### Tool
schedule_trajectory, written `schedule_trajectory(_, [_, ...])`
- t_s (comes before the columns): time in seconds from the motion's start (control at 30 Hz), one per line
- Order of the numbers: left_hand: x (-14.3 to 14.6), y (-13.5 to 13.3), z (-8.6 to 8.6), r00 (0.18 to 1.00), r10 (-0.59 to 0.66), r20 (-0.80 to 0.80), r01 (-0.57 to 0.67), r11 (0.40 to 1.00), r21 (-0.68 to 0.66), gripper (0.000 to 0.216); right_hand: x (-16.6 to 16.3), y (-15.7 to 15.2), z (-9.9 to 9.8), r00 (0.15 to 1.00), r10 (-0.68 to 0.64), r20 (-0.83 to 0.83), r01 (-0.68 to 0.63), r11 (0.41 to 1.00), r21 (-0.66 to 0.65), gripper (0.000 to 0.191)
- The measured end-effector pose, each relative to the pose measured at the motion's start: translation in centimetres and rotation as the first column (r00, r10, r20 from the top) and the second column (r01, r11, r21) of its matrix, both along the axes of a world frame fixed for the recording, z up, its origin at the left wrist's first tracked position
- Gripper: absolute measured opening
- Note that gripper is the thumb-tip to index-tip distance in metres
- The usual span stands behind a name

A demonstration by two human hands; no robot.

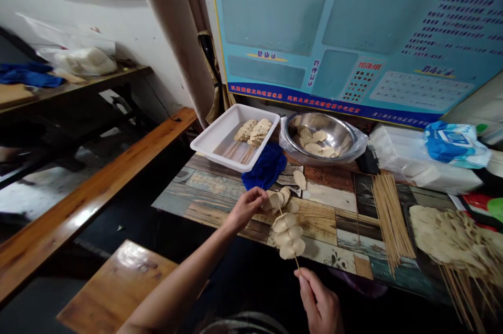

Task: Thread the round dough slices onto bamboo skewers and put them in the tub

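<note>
Tabletop (319,216) is lying open between the loaded skewer (288,237) and bundled sticks (391,219). Behind it, a steel bowl (342,135) is blocking passage — a white tray (214,156) and blue cloth (269,166) are crowding the left.

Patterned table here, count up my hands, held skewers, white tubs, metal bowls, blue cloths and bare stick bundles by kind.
Hands: left hand and right hand, 2
Held skewer: 1
White tub: 1
Metal bowl: 1
Blue cloth: 1
Bare stick bundle: 1
Total: 7
</note>
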State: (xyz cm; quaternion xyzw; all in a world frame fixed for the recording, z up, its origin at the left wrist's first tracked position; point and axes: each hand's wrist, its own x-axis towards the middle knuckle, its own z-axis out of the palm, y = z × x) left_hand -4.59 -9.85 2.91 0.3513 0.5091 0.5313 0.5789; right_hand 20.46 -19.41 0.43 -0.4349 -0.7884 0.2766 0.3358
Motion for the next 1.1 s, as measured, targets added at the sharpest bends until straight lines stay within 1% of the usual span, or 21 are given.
schedule_trajectory(0.07, [0.0, 0.2, 0.5, 0.988, 0.002, 0.156, 0.005, 0.999, -0.045, 0.031, -0.2, -0.1, 0.0, 1.000, 0.019, -0.022, -0.020, 1.000, -0.011, 0.024])
schedule_trajectory(0.13, [-0.1, 0.4, 0.8, 0.977, -0.002, 0.215, 0.015, 0.998, -0.058, 0.035, -0.5, -0.2, 0.1, 0.999, 0.025, -0.025, -0.025, 0.999, -0.020, 0.024])
schedule_trajectory(0.27, [-0.3, 0.5, 0.8, 0.973, 0.005, 0.232, 0.010, 0.998, -0.062, 0.036, -1.0, -0.2, 0.8, 1.000, 0.021, -0.011, -0.021, 1.000, -0.012, 0.024])
schedule_trajectory(0.37, [-0.5, 0.5, 0.7, 0.982, -0.009, 0.191, 0.018, 0.999, -0.043, 0.034, -1.2, 0.0, 1.1, 1.000, 0.020, -0.013, -0.020, 1.000, 0.020, 0.026])
schedule_trajectory(0.47, [-0.6, 0.3, 1.1, 0.994, -0.056, 0.096, 0.057, 0.998, -0.009, 0.033, -1.4, 0.1, 1.0, 1.000, 0.018, 0.010, -0.018, 0.999, 0.030, 0.028])
schedule_trajectory(0.53, [-0.6, 0.0, 1.6, 0.996, -0.072, -0.044, 0.073, 0.997, 0.032, 0.032, -1.4, 0.1, 0.8, 1.000, 0.011, 0.030, -0.012, 1.000, 0.026, 0.028])
schedule_trajectory(0.6, [-0.4, -0.4, 2.2, 0.964, -0.072, -0.255, 0.102, 0.989, 0.107, 0.028, -1.5, 0.2, 0.8, 0.999, -0.006, 0.031, 0.005, 0.999, 0.035, 0.029])
schedule_trajectory(0.67, [-0.1, -0.7, 2.6, 0.903, -0.054, -0.427, 0.140, 0.975, 0.174, 0.024, -1.7, 0.2, 1.0, 0.999, -0.024, 0.023, 0.023, 0.998, 0.050, 0.030])
schedule_trajectory(0.7, [0.1, -0.8, 2.6, 0.886, -0.042, -0.462, 0.143, 0.972, 0.186, 0.023, -1.7, 0.2, 1.2, 0.999, -0.028, 0.020, 0.027, 0.998, 0.057, 0.031])
schedule_trajectory(0.73, [0.2, -0.8, 2.5, 0.892, -0.032, -0.451, 0.128, 0.975, 0.184, 0.022, -1.7, 0.3, 1.3, 0.999, -0.029, 0.018, 0.027, 0.998, 0.063, 0.030])
schedule_trajectory(0.77, [0.3, -0.7, 2.4, 0.918, -0.025, -0.395, 0.099, 0.981, 0.168, 0.023, -1.6, 0.3, 1.4, 1.000, -0.020, 0.018, 0.019, 0.998, 0.064, 0.030])
schedule_trajectory(0.8, [0.3, -0.6, 2.2, 0.953, -0.027, -0.301, 0.072, 0.988, 0.137, 0.024, -1.5, 0.3, 1.4, 1.000, -0.011, 0.016, 0.010, 0.998, 0.068, 0.029])
schedule_trajectory(0.87, [0.3, -0.3, 1.8, 0.998, -0.044, -0.055, 0.047, 0.998, 0.052, 0.028, -1.2, 0.4, 1.3, 1.000, 0.014, 0.005, -0.015, 0.997, 0.078, 0.028])
schedule_trajectory(0.93, [0.0, 0.0, 1.5, 0.985, -0.069, 0.160, 0.076, 0.997, -0.033, 0.032, -0.7, 0.4, 1.0, 0.999, 0.035, -0.002, -0.035, 0.995, 0.089, 0.027])
schedule_trajectory(0.97, [-0.1, 0.1, 1.4, 0.970, -0.079, 0.229, 0.098, 0.993, -0.072, 0.033, -0.5, 0.4, 0.7, 0.999, 0.048, 0.000, -0.048, 0.995, 0.091, 0.026])
schedule_trajectory(1.03, [-0.3, 0.1, 1.4, 0.944, -0.087, 0.318, 0.136, 0.982, -0.135, 0.033, -0.1, 0.4, 0.2, 0.998, 0.067, 0.007, -0.067, 0.993, 0.095, 0.025])
schedule_trajectory(1.1, [-0.4, 0.0, 1.4, 0.922, -0.095, 0.377, 0.169, 0.971, -0.168, 0.033, 0.1, 0.4, -0.2, 0.998, 0.065, 0.009, -0.066, 0.992, 0.107, 0.025])
